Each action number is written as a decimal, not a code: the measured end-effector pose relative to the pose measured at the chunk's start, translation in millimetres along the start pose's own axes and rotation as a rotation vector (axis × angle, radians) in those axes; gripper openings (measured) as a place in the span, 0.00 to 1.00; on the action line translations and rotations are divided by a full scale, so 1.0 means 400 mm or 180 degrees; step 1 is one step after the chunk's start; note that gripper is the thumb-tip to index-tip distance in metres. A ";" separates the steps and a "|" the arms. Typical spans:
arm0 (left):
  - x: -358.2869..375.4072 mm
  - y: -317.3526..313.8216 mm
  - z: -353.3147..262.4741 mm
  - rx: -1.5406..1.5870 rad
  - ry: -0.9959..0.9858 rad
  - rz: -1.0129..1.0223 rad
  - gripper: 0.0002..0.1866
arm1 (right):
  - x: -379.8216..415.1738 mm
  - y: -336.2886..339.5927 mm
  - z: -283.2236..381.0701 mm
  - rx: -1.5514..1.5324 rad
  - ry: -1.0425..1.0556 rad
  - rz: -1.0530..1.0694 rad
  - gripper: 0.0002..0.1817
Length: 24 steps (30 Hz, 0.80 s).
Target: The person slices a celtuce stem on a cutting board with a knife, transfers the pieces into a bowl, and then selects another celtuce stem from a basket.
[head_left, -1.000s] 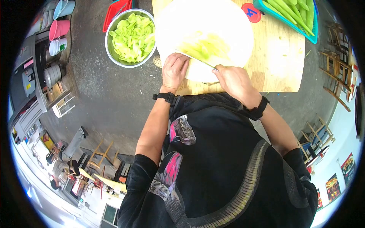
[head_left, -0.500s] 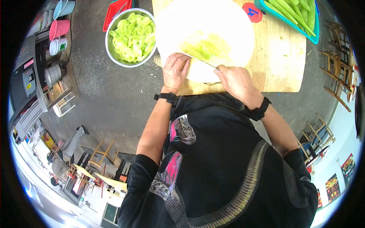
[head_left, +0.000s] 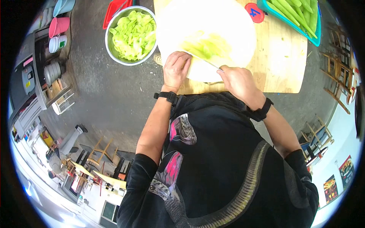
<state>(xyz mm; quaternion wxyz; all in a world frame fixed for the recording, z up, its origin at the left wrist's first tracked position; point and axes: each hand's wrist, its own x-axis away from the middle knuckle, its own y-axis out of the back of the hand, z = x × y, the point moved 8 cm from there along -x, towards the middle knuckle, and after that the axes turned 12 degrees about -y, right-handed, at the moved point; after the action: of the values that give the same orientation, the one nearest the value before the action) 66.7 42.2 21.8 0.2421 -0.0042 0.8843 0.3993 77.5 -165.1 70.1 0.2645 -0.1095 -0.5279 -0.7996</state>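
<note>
My right hand [head_left: 242, 83] is closed around the handle of a kitchen knife [head_left: 204, 61]. Its blade rests at the near edge of a pile of pale green vegetable slices [head_left: 209, 45] on a round white cutting board [head_left: 171, 22]. At the other end of the blade, my left hand [head_left: 176, 71] has its fingers curled and pressed down on the board. Whatever lies beneath those fingers is hidden. Glare washes out much of the board. To the left, a metal bowl [head_left: 109, 47] holds many similar green slices [head_left: 134, 36].
A wooden table [head_left: 281, 64] supports the board. On it are a red round lid [head_left: 254, 12] marked 4 and a teal basket [head_left: 318, 38] of long green stalks [head_left: 291, 13]. A red tray [head_left: 111, 13] sits behind the bowl. Far left, another person [head_left: 57, 161] is visible.
The view has shifted slightly. Both hands and the knife keep nearly the same position at the slices; the knife's blade looks a little differently angled.
</note>
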 end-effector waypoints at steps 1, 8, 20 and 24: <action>0.000 0.000 0.002 0.0005 0.0018 0.0007 0.08 | 0.001 0.000 0.000 0.0002 0.0013 0.0005 0.16; 0.000 -0.001 0.003 -0.0022 0.0019 0.0036 0.08 | 0.008 0.006 0.000 0.0002 -0.0038 0.0012 0.16; 0.006 -0.006 0.009 -0.0033 0.0032 -0.0057 0.08 | -0.052 -0.068 0.028 0.0121 0.0004 0.0084 0.15; 0.003 0.000 0.002 -0.0007 -0.0044 -0.0012 0.08 | -0.122 -0.084 0.092 -0.0021 -0.0085 0.0153 0.16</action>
<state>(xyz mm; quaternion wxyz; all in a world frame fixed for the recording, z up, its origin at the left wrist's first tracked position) 66.2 43.1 20.7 0.2490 -0.0035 0.8821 0.3999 96.4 -106.8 36.7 0.2761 -0.1337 -0.5260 -0.7932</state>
